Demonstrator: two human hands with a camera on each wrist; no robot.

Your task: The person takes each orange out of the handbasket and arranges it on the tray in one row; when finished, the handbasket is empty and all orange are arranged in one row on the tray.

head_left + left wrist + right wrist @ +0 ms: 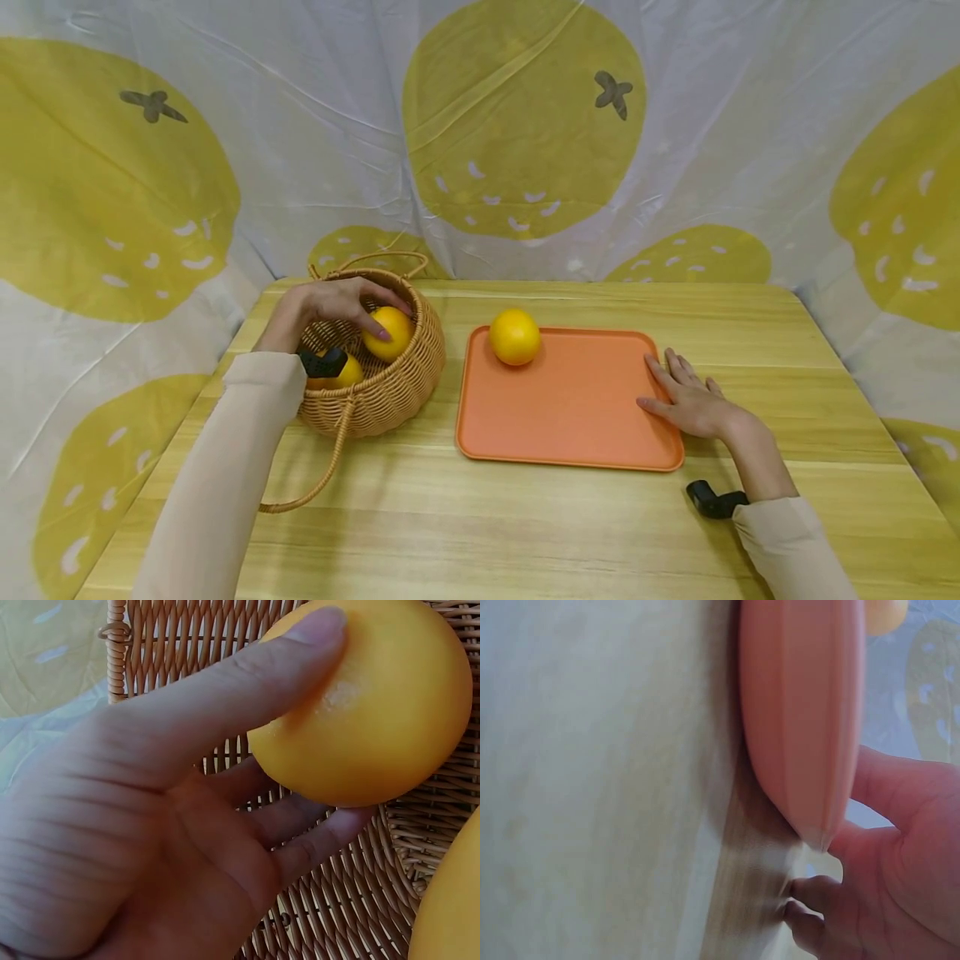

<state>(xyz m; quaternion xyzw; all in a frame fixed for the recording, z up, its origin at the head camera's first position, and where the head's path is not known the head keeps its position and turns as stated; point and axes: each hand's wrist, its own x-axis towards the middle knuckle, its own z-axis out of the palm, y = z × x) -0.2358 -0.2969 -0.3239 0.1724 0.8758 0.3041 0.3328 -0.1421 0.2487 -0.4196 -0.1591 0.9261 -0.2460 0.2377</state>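
Orange (388, 333) sits within the mouth of the basket (397, 398) in the head view, gripped by the left hand (339, 302): the thumb lies across its near side, while the other fingers reach past it and are partly hidden behind it, and whether it touches the wicker I cannot tell. A second orange (347, 372) lies lower in the basket, much of it covered by a black wrist device (322, 363) and the rim. One basket handle (330, 471) droops over the worktop (480, 533), its end hidden by the sleeve (225, 467). A third orange (515, 337) rests at the tray's far left corner, covering a bit of the rim. At the right edge of the tray (570, 408), the right hand (693, 406) lies with its fingers spread apart, thumb and forefinger over the rim. In the left wrist view the held orange is clipped at the top; thumb and fingers clamp it from opposite sides, some fingertips lost behind it, and the second orange shows only as a slice at the lower right. In the right wrist view the tray is edge-on and cut off above, hiding the thumb's tip; just a sliver of the third orange shows.
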